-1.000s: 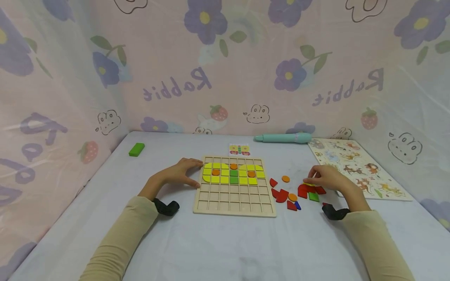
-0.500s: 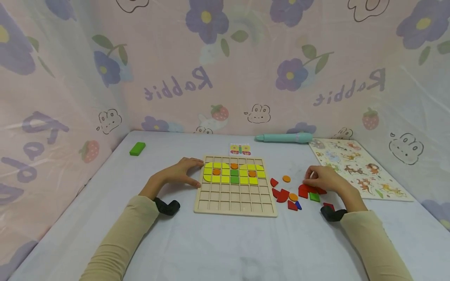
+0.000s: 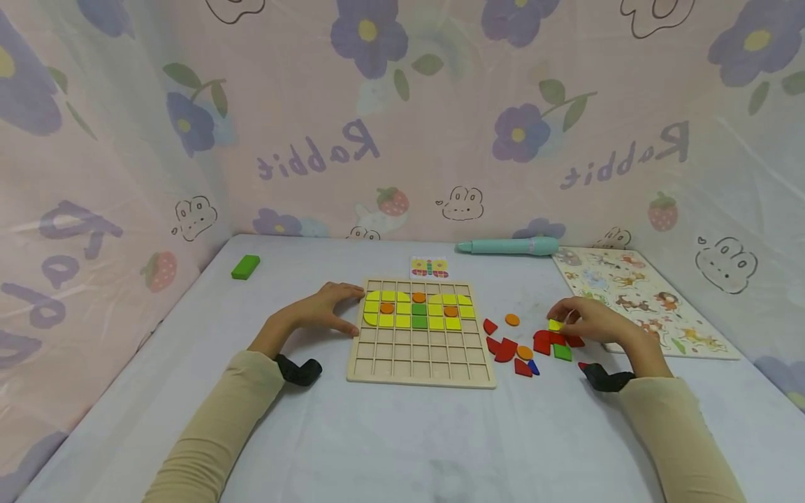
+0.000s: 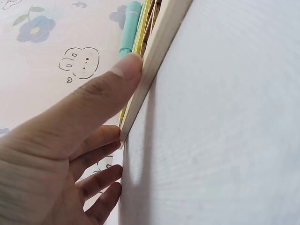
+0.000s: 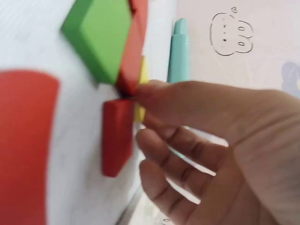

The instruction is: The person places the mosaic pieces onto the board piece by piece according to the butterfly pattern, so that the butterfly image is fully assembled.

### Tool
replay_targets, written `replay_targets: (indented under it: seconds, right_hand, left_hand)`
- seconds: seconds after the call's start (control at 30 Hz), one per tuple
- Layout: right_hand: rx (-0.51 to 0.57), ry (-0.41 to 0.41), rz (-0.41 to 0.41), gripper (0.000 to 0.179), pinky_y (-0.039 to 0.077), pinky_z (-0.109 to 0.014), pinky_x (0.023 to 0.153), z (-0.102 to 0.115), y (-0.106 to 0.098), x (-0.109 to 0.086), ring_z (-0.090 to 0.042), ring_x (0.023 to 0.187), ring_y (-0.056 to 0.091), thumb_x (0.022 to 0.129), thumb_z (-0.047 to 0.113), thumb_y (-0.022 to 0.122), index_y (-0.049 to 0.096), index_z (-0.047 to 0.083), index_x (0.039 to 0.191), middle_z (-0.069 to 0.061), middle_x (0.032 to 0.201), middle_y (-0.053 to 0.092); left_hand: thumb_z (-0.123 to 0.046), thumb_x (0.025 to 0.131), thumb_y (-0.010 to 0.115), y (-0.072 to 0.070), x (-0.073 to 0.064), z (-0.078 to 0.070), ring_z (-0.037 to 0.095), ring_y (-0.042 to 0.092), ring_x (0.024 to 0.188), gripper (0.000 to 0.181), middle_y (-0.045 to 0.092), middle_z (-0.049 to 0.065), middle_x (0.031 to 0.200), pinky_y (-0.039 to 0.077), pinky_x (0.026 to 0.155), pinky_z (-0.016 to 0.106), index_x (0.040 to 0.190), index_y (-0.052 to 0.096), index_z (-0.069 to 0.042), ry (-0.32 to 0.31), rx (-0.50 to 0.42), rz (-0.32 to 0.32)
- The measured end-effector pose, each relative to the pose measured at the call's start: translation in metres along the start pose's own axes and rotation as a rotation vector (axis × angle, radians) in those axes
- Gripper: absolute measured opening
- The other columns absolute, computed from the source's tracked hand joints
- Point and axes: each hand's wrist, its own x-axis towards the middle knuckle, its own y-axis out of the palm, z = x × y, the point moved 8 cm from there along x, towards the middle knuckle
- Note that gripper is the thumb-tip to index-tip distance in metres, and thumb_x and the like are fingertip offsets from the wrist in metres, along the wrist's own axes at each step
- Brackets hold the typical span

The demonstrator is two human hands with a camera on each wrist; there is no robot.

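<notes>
A wooden grid board [image 3: 420, 356] lies in the middle of the table, its upper rows filled with yellow, orange and green tiles. My left hand [image 3: 319, 309] rests at the board's left edge, fingers spread; in the left wrist view the thumb [image 4: 126, 65] touches the rim. Over the loose tiles on the right, my right hand [image 3: 591, 321] pinches a yellow tile [image 3: 555, 325] between thumb and fingers. Just below it lie red tiles [image 3: 542, 342] and a green tile [image 3: 562, 352]. The right wrist view shows the yellow tile edge-on, partly hidden by the thumb.
Orange discs [image 3: 512, 320], more red pieces and a blue piece [image 3: 533, 367] lie right of the board. A small pattern card [image 3: 430, 267] and a teal pen [image 3: 508, 246] are behind it. An animal-picture board [image 3: 654, 307] lies far right, a green block [image 3: 245, 267] far left.
The right hand dipped over the red tiles, hiding the yellow tile, then shifted slightly right, and the yellow tile shows again at its fingertips. The left hand stays at the board's edge.
</notes>
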Motion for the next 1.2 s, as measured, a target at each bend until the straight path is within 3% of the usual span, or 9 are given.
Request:
replay_targets:
  seconds: [0.43, 0.6, 0.77, 0.97, 1.2]
  right_hand:
    - [-0.02, -0.056, -0.095, 0.026, 0.047, -0.028, 0.072, 0.003, -0.002, 0.006, -0.019, 0.083, 0.053, 0.085, 0.016, 0.068, 0.063, 0.002, 0.106, -0.002, 0.089, 0.061]
    - [-0.005, -0.195, -0.145, 0.026, 0.048, -0.024, 0.072, 0.035, 0.002, 0.014, -0.016, 0.083, 0.053, 0.084, 0.014, 0.069, 0.065, 0.005, 0.108, 0.0, 0.092, 0.063]
    - [0.022, -0.314, -0.1, 0.028, 0.049, -0.024, 0.072, 0.082, 0.016, 0.022, -0.014, 0.084, 0.052, 0.084, 0.014, 0.069, 0.065, 0.005, 0.11, 0.001, 0.095, 0.063]
    - [0.035, -0.347, -0.033, 0.027, 0.05, -0.025, 0.073, 0.118, 0.034, 0.034, -0.014, 0.083, 0.052, 0.084, 0.014, 0.07, 0.065, 0.007, 0.11, 0.002, 0.095, 0.062]
    - [-0.018, -0.377, 0.014, 0.024, 0.049, -0.028, 0.074, 0.128, 0.048, 0.047, -0.016, 0.085, 0.052, 0.084, 0.013, 0.069, 0.066, 0.008, 0.107, -0.001, 0.099, 0.062]
  left_hand:
    - [-0.042, 0.074, 0.076, 0.0, 0.001, 0.002, 0.029, 0.021, 0.137, 0.082, 0.034, 0.007, 0.148, 0.019, 0.111, 0.051, 0.141, 0.04, -0.01, 0.0, 0.011, -0.003]
    - [-0.042, 0.074, 0.076, -0.001, 0.001, 0.002, 0.029, 0.021, 0.137, 0.082, 0.034, 0.007, 0.148, 0.019, 0.111, 0.05, 0.141, 0.04, -0.01, -0.002, 0.019, -0.002]
    - [-0.042, 0.074, 0.076, -0.001, 0.002, 0.002, 0.028, 0.021, 0.137, 0.083, 0.034, 0.006, 0.148, 0.019, 0.111, 0.05, 0.142, 0.04, -0.011, -0.008, 0.011, 0.002]
    - [-0.04, 0.074, 0.077, 0.0, 0.002, 0.002, 0.028, 0.021, 0.137, 0.082, 0.034, 0.006, 0.148, 0.019, 0.111, 0.05, 0.141, 0.04, -0.01, -0.011, 0.001, 0.003]
    - [-0.041, 0.074, 0.076, 0.0, 0.0, 0.0, 0.028, 0.021, 0.137, 0.082, 0.034, 0.006, 0.148, 0.019, 0.111, 0.05, 0.141, 0.04, -0.01, -0.016, -0.006, 0.003]
